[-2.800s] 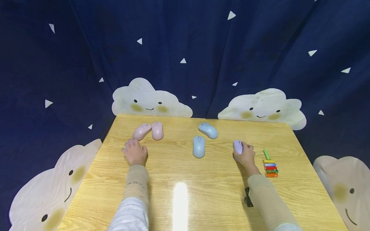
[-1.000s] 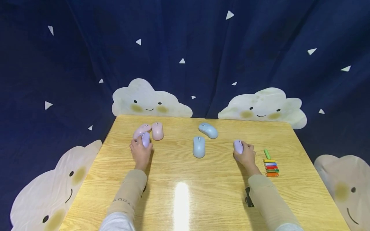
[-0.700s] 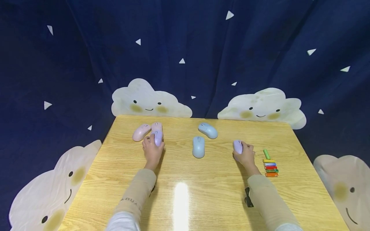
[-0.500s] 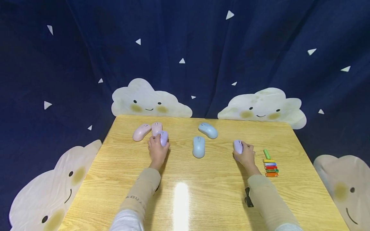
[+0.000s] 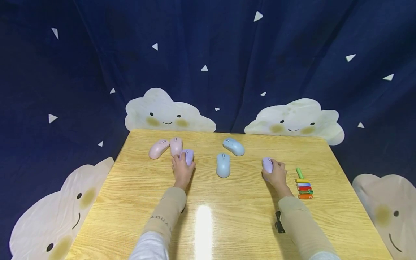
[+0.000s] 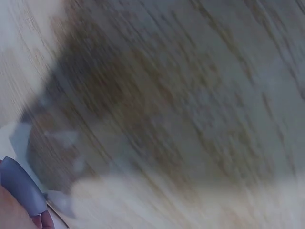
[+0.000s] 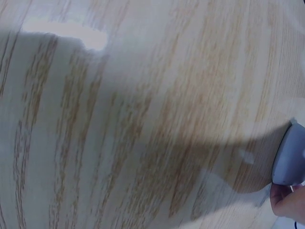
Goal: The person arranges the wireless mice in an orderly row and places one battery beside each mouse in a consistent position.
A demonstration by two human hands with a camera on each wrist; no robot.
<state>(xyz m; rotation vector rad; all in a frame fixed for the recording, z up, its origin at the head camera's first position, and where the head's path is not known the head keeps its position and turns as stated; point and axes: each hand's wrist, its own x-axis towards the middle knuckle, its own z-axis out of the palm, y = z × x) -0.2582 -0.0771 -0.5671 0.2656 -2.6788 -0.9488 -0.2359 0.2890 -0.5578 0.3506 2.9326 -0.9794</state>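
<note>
Near the middle of the head view, the left hand (image 5: 182, 173) grips a lavender mouse (image 5: 188, 156), its fingers curled along the left flank and the thumb at the right; the mouse's front end points to the top of the frame. Right of centre, the right hand (image 5: 277, 176) holds a second lavender mouse (image 5: 267, 165), thumb on the left side and fingers on the right. Each wrist view shows its mouse cut off at a lower corner, fingertips against it; whether either is lifted I cannot tell. Just up and left of the left hand's mouse lie two pink mice (image 5: 159, 149), and between the hands, two blue mice (image 5: 223, 166). Small coloured cylinders (image 5: 304, 188) form a short column at the right. Everything is on a pale wood-grain table (image 5: 240, 216), glare streaking its lower middle. A navy curtain (image 5: 182, 29) with white triangles and smiling clouds (image 5: 167, 115) fills the upper frame.
</note>
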